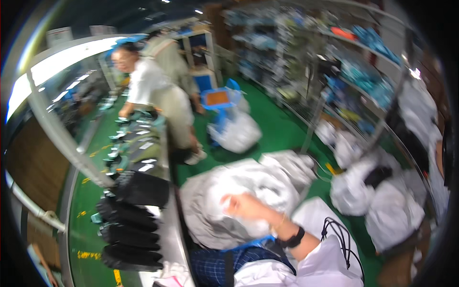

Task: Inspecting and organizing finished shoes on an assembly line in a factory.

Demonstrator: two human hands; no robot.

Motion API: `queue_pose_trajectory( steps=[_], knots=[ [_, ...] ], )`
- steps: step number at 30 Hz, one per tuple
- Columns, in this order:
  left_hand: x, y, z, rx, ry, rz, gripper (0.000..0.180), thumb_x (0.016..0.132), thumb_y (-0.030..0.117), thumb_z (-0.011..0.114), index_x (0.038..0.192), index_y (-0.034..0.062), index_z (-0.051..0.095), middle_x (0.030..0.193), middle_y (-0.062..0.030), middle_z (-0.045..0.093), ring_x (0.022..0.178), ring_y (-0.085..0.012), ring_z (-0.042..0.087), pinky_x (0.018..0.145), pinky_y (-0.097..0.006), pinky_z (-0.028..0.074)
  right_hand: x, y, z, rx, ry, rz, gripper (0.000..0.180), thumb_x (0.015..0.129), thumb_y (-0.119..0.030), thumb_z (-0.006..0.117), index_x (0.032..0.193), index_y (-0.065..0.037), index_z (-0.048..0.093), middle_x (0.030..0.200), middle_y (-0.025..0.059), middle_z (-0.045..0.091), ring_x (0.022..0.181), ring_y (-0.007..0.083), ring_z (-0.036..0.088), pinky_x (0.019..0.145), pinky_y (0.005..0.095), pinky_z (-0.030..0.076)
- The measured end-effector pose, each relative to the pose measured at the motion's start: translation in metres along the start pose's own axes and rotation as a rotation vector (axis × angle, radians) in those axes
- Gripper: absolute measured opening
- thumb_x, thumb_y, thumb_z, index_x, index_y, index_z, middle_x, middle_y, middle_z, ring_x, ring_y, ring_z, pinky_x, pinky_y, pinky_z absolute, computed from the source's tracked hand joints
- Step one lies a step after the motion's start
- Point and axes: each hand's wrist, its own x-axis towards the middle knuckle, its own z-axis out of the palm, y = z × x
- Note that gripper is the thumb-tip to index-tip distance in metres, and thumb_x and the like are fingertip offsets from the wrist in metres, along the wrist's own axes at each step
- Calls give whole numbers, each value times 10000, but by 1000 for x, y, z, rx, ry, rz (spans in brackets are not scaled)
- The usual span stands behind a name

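My right hand (245,206), with a dark watch (291,237) on its wrist, reaches out above a large sack (205,191) of pale material. The hand is smeared by motion, so I cannot make out its fingers or any thing in them. White, shiny plastic (275,184) fills the sack's opening just beyond the hand. My left hand is not visible. Black, padded-looking pieces (131,234) lie in a row along the bench to the left. A white and pink cloth-like item (173,275) lies at the bench's near end.
A person (155,81) in a white top leans over the bench farther along, with another person behind. A blue crate (217,99) stands beside a white bag (236,131). Shelves (354,76) with bagged goods and several white bags (394,210) line the right. A pale post (62,129) rises at left.
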Motion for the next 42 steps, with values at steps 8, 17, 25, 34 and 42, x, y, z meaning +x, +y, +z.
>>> queue_pose_trajectory(
  steps=[8,17,25,34,42],
  knots=[
    [-24,76,135,-51,-936,96,179,891,45,535,1024,-45,612,921,-109,645,829,-182,591,795,-292,459,-264,247,-171,-690,468,1249,360,742,-363,649,801,-7,655,767,154,666,719,289,652,641,374,505],
    [-130,56,317,232,-1581,282,289,800,272,612,1016,83,644,958,-179,646,913,-346,610,776,-422,486,-107,164,-171,-96,403,868,301,842,-308,542,906,-30,637,898,159,648,778,235,625,690,384,488],
    [-279,-1,428,167,-1938,605,547,726,400,669,1127,40,574,1130,-196,568,991,-375,569,837,-452,469,-126,158,-188,255,764,591,221,881,-252,516,888,-51,610,903,115,636,786,196,596,705,330,472],
    [-402,4,462,202,-1950,448,1039,652,532,720,1429,45,232,1435,-243,283,1303,-352,336,1066,-393,293,-258,249,-122,698,1328,515,157,925,-188,487,867,-75,581,910,66,623,794,153,563,721,269,453],
    [-437,-7,453,-80,-2204,-487,433,911,289,504,1223,-10,534,1274,-191,511,1180,-264,477,984,-372,373,-275,264,-171,66,1095,508,216,889,-123,570,1029,41,554,1009,130,612,911,258,568,798,348,466]
  ],
)
